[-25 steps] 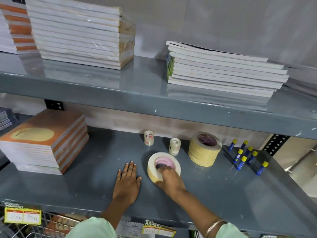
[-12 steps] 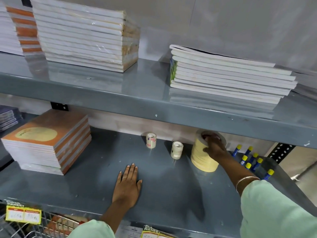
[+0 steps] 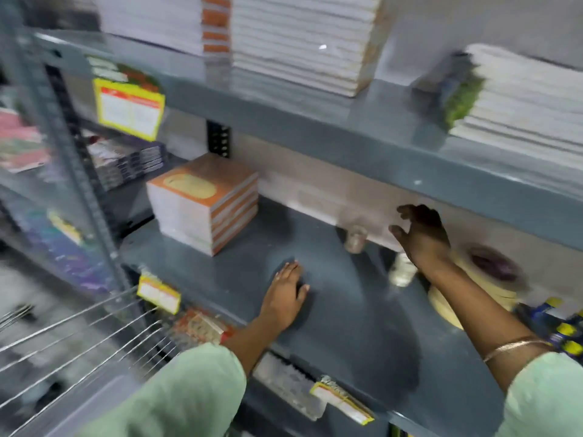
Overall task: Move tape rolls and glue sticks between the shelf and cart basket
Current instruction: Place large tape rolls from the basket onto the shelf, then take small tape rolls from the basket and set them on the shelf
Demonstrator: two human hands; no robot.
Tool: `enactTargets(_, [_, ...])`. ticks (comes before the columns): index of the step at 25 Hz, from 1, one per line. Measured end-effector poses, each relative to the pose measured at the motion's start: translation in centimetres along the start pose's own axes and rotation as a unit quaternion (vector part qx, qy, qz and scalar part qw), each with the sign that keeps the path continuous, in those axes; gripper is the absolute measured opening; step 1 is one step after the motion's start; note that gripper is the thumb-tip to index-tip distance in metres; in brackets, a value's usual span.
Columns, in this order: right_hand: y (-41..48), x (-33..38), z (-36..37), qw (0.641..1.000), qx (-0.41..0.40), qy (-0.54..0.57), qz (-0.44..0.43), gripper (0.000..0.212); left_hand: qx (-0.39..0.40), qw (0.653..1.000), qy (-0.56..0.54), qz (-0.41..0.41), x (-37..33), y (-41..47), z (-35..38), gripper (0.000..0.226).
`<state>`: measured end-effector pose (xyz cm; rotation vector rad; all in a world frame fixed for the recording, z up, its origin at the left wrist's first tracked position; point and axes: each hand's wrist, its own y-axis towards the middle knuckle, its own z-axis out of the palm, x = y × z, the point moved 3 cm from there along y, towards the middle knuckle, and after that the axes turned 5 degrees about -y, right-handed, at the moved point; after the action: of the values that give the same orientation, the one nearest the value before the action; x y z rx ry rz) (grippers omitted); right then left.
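The left hand [image 3: 285, 294] lies flat, palm down and empty, on the grey shelf [image 3: 347, 326]. The right hand [image 3: 421, 236] is raised over the back of the shelf, fingers spread and holding nothing. 2 small tape rolls [image 3: 355, 238] stand near it: 1 just left of the thumb, the other [image 3: 401, 272] partly hidden under the wrist. The stack of wide tape rolls [image 3: 473, 288] sits behind the right forearm, and blurred glue sticks [image 3: 564, 329] lie at the right edge. The wire cart basket [image 3: 82, 339] shows at lower left. An orange notebook stack [image 3: 203, 201] stands left on the shelf.
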<state>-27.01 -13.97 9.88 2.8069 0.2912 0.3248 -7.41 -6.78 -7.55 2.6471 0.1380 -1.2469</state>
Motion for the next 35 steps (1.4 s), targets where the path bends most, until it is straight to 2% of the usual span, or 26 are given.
enactTargets(2, [-0.4,7.4,1.7,0.991,0.003,0.119,-0.068,0.028,-0.071,0.996,-0.041,-0.042,1.7,-1.1,-4.3,0.035])
enactTargets(4, [-2.0,15.5,4.7,0.965,0.049,0.223,-0.127,0.019,-0.134,0.987,-0.047,-0.077,4.8,-3.7,-9.1,0.025])
enactTargets(7, [-6.9,26.6,10.9,0.920,0.155,0.280,-0.225,0.016,-0.234,0.955,-0.053,-0.175,11.1,-9.4,-15.2,0.017])
enactTargets(9, [-10.8,31.2,15.7,0.896,0.229,0.286,-0.252,0.016,-0.255,0.927,-0.057,-0.269,15.6,-13.8,-16.9,0.014])
enactTargets(11, [-15.5,35.1,21.6,0.873,0.306,0.251,-0.285,0.016,-0.245,0.895,-0.048,-0.370,21.8,-19.2,-17.2,0.012])
enactTargets(13, [-20.5,37.4,27.5,0.841,0.398,0.179,-0.321,0.015,-0.213,0.860,-0.035,-0.462,27.3,-24.9,-16.0,0.021])
enactTargets(16, [-27.2,37.7,36.0,0.776,0.509,0.051,-0.368,0.031,-0.135,0.833,-0.025,-0.535,32.4,-30.9,-12.2,0.039])
enactTargets(18, [-31.0,36.2,41.0,0.729,0.533,-0.054,-0.426,0.047,-0.082,0.826,-0.026,-0.557,34.8,-32.9,-8.8,0.046])
enactTargets(21, [-33.9,33.6,44.8,0.680,0.488,-0.166,-0.521,0.054,-0.034,0.817,-0.036,-0.575,36.1,-33.4,-4.7,0.046])
enactTargets(23, [-34.9,32.9,46.0,0.679,0.443,-0.174,-0.560,0.054,-0.023,0.822,-0.034,-0.568,36.6,-33.2,-2.6,0.045])
enactTargets(26, [-35.3,33.0,46.8,0.695,0.393,-0.158,-0.581,0.042,-0.031,0.827,-0.003,-0.562,36.9,-32.7,-1.5,0.047])
enactTargets(30, [-35.2,33.0,46.5,0.697,0.388,-0.150,-0.584,0.037,-0.047,0.831,0.014,-0.553,36.7,-32.2,-1.8,0.033])
enactTargets(32, [-34.4,33.4,45.4,0.701,0.388,-0.140,-0.582,0.037,-0.057,0.833,0.017,-0.550,36.2,-32.0,-2.6,0.035])
enactTargets(35, [-31.1,35.0,41.8,0.732,0.392,-0.113,-0.547,0.039,-0.089,0.842,0.025,-0.531,34.4,-30.5,-5.0,0.041])
